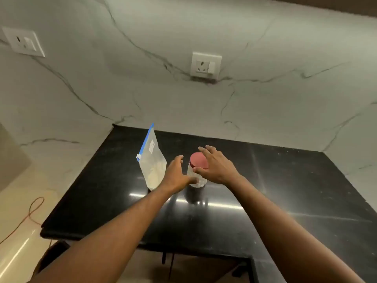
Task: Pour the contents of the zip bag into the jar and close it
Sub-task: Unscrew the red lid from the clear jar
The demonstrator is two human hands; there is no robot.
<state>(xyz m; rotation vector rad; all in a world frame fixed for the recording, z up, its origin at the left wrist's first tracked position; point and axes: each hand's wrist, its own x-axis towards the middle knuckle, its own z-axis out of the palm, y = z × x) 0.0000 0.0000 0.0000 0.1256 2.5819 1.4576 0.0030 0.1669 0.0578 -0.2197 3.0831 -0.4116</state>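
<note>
our left grip (177, 174) is spread wide, fingers straight and apart, its thumb lying against the clear side of the jar (202, 180); it clasps nothing. our right grip (216, 167) is likewise apart, the thumb touching the near edge of the red lid (199, 160), the fingers stretched past its far side. the jar stands upright on the black desk (275, 190) between the two grips, lid on. the zip bag (153, 166) stands just left of the left grip, pale powder inside. we count one jar, one lid, one bag, two grips.
</note>
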